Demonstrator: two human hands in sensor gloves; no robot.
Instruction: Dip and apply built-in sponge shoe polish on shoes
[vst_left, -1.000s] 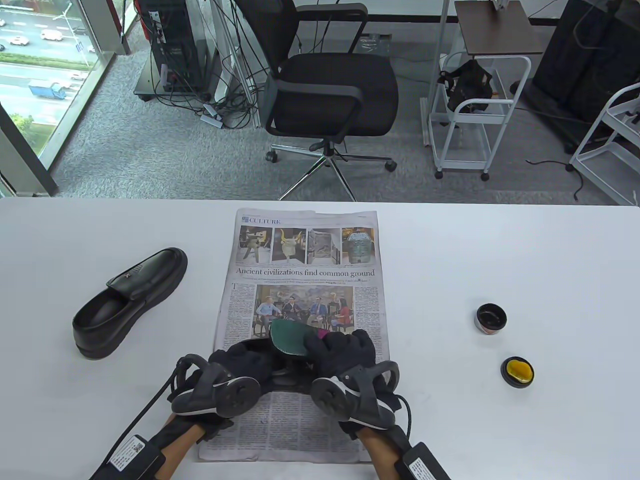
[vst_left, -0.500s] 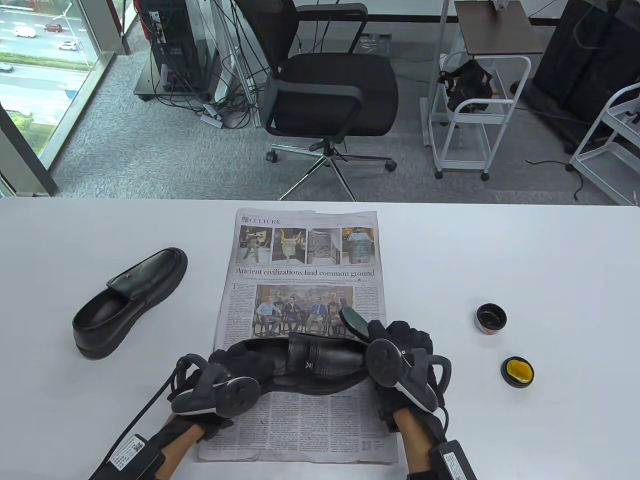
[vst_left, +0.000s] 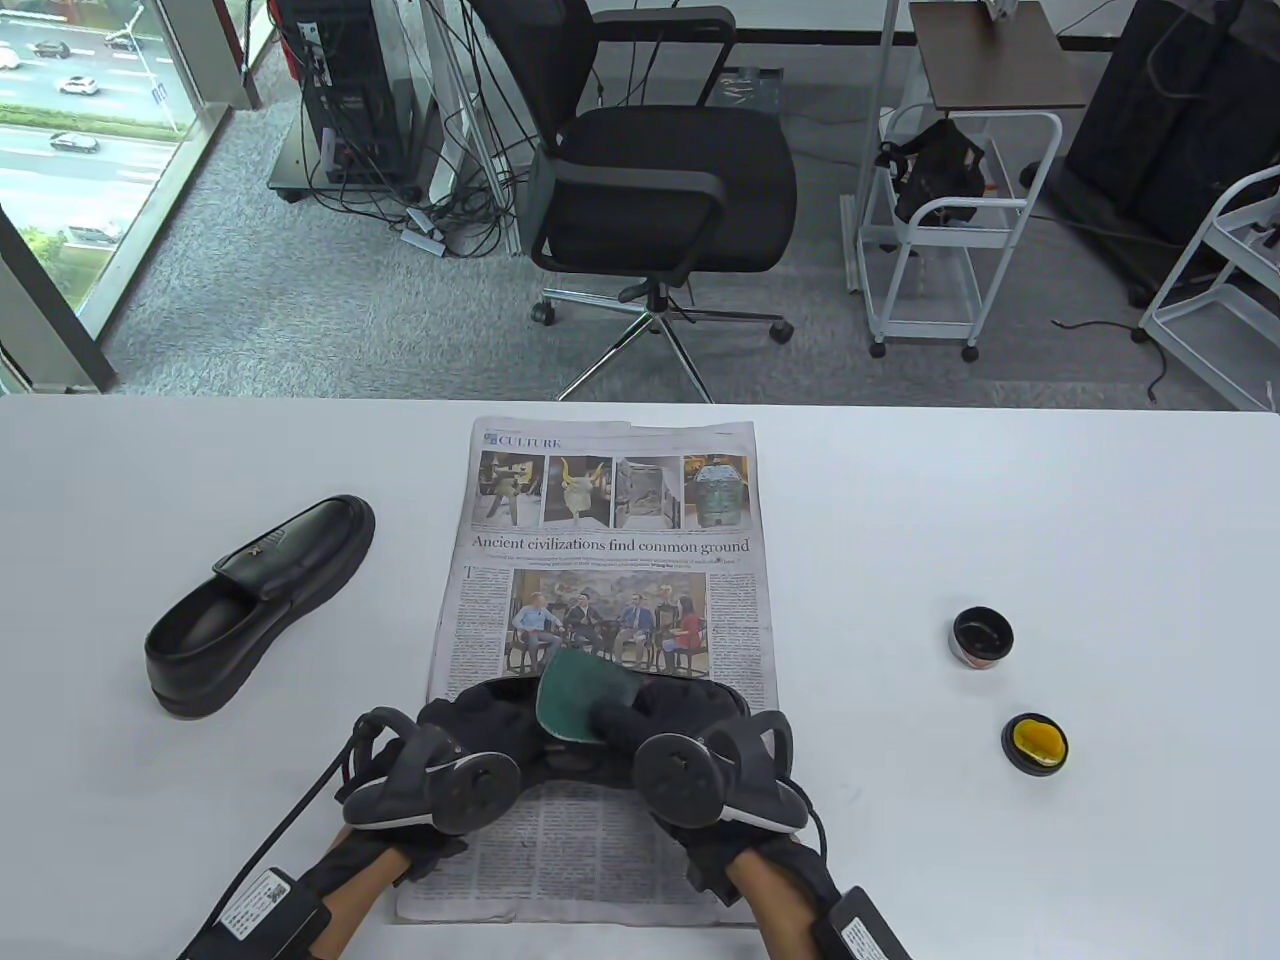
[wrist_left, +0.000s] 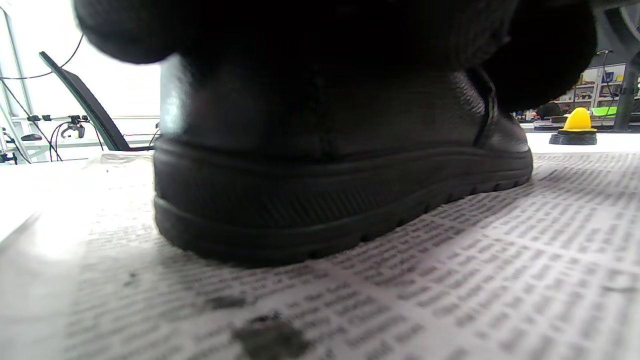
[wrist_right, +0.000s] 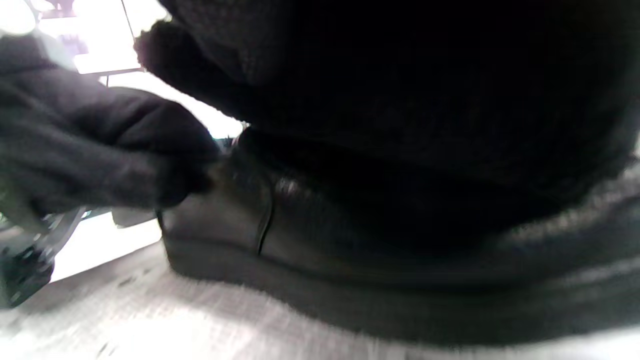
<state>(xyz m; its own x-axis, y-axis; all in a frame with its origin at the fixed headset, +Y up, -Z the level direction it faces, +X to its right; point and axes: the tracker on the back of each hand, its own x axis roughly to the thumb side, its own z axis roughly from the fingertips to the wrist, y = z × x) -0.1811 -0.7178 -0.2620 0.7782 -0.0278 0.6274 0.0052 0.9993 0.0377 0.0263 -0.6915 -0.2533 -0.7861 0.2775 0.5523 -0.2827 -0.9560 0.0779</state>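
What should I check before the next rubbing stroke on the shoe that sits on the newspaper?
1. Shoe being worked sits sole-down on the newspaper: ok.
2. Left hand holds the heel end: ok in the table view; finger placement cannot tell.
3. Right hand grips the green pad over the shoe: ok.
4. Pad actually touching the leather: cannot tell, the right wrist view is dark and blurred.
5. Open polish tin and yellow sponge lid stand apart on the table, clear of the stroke: ok.
6. Second shoe lies off the newspaper, left of it: ok.
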